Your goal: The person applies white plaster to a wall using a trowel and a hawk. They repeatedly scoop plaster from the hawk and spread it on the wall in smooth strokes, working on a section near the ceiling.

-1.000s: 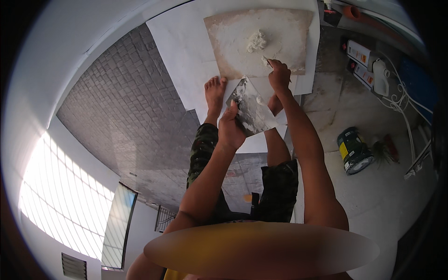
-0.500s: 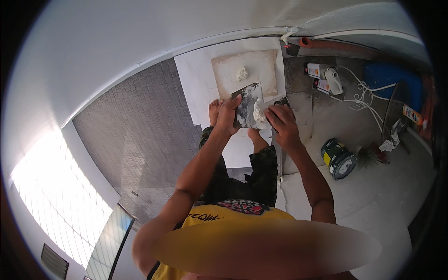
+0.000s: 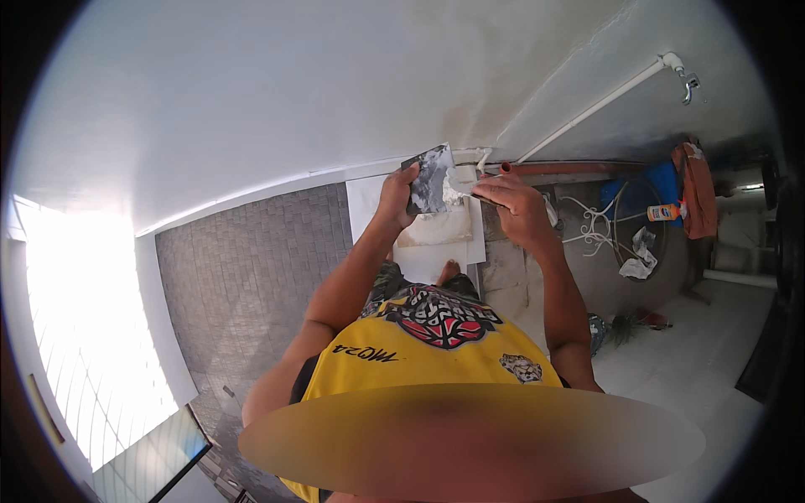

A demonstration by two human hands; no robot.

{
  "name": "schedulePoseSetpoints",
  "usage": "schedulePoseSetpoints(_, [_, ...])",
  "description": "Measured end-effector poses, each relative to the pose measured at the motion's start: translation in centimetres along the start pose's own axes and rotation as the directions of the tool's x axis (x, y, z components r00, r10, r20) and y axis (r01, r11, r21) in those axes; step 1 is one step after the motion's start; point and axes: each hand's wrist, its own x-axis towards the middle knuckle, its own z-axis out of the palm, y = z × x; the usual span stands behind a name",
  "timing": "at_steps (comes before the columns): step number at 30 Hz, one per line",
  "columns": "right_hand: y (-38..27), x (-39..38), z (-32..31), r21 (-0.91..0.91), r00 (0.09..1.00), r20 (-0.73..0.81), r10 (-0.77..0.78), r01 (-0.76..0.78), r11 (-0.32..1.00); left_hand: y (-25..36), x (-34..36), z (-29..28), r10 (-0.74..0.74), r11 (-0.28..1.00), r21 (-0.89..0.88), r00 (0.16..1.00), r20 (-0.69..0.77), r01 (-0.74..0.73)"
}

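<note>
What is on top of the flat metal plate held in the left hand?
A lump of pale putty sits on the metal plate in the left hand. The right hand holds a scraper to it. How much lies beneath is covered.

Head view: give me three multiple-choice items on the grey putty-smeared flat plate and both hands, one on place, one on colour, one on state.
1. Where is the grey putty-smeared flat plate?
A. raised in front of the white wall
B. flat on the floor
C. on the white pipe

2. What colour is the person's shirt?
A. blue
B. yellow
C. green

3. What is the right hand doing?
A. hanging empty at the side
B. resting on the floor
C. holding a small blade to the plate's edge

Answers: 1 A, the left hand has it in its grip at wall height; 2 B, yellow cloth with a printed front; 3 C, its fingers pinch a thin blade that meets the plate.
</note>
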Motion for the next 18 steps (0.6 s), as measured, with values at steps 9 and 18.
schedulePoseSetpoints(9, [-5.9, -2.4, -2.4, -0.195, 0.971, -0.135, -0.195, 0.167, 0.967, 5.2, -3.9, 3.5, -0.037, 0.997, -0.073, 0.999, -0.002, 0.037])
schedulePoseSetpoints(18, [-8.5, -0.9, -5.8, -0.388, 0.944, 0.02, -0.33, 0.312, 0.868, 7.0, -5.5, 7.3, 0.261, 0.955, 0.156, 0.965, -0.035, -0.253])
